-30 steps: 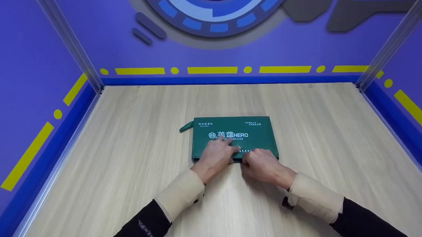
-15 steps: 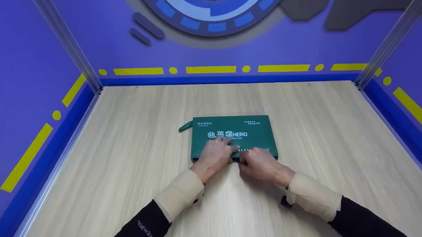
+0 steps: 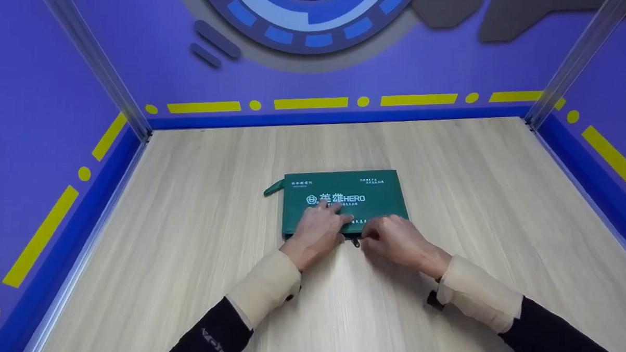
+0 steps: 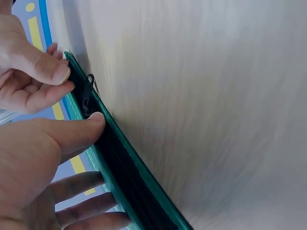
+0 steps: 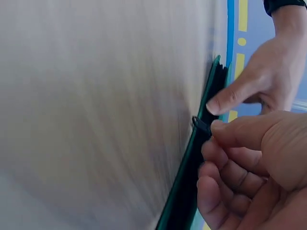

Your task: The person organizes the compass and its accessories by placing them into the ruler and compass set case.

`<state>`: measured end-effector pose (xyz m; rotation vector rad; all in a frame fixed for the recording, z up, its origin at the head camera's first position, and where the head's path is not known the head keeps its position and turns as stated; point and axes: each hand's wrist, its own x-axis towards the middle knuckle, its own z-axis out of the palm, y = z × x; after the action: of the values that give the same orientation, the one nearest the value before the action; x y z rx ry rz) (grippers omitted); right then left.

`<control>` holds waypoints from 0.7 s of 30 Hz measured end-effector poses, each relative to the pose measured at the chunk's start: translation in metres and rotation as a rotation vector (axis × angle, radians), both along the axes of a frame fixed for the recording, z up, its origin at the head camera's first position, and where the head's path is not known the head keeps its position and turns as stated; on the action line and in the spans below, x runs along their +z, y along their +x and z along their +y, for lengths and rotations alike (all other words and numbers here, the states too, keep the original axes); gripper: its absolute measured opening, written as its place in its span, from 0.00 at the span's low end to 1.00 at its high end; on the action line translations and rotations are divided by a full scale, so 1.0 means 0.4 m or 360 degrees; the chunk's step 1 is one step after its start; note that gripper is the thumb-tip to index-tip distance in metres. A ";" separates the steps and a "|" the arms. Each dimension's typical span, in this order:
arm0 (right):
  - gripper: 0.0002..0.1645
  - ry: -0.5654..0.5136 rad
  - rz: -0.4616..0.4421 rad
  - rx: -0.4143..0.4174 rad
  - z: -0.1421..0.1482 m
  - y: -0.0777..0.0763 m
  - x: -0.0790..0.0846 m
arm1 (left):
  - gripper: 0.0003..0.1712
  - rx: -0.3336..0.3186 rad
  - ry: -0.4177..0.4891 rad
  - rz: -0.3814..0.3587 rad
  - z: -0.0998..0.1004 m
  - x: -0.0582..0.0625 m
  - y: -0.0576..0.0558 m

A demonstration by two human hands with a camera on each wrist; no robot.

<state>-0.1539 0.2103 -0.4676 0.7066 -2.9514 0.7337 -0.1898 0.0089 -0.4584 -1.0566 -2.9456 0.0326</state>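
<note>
A green zip case [image 3: 344, 183] with white lettering, "HERO" among it, lies flat on the table, its zipped side facing me. My left hand [image 3: 317, 229] presses on its top with spread fingers, the thumb [image 4: 96, 119] against the zip edge. Just past that thumb, the black zipper pull [image 4: 88, 93] sticks out from the front. My right hand [image 3: 398, 240] is close to the pull's right side, fingers curled and thumb near the index finger. In the left wrist view a gap shows between those fingertips and the pull. Little of the zip's right part shows behind this hand.
The pale wood-grain table [image 3: 213, 204] extends around the case. Blue-purple panels [image 3: 316, 82] with yellow marks stand at the back and both sides, joined by metal posts. A green wrist strap [image 3: 274, 188] sticks out at the case's left.
My right hand has shifted slightly right, away from the zipper pull, which now shows between the hands. My left hand stays on the case.
</note>
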 end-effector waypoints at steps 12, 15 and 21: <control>0.19 0.0110 0.0267 -0.0153 0.071 0.006 -0.004 | 0.36 0.0188 -0.0044 -0.0001 0.023 -0.012 0.020; 0.20 0.0135 0.0220 -0.0153 0.082 0.007 -0.008 | 0.38 0.0250 -0.0044 0.0028 0.028 -0.013 0.029; 0.20 0.0172 0.0130 -0.0068 0.094 0.007 -0.005 | 0.45 0.0552 0.0006 -0.0001 0.059 -0.012 0.065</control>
<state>-0.1511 0.2477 -0.4695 0.6607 -2.9395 0.5325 -0.1639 0.0324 -0.4631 -0.5335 -3.0870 0.0298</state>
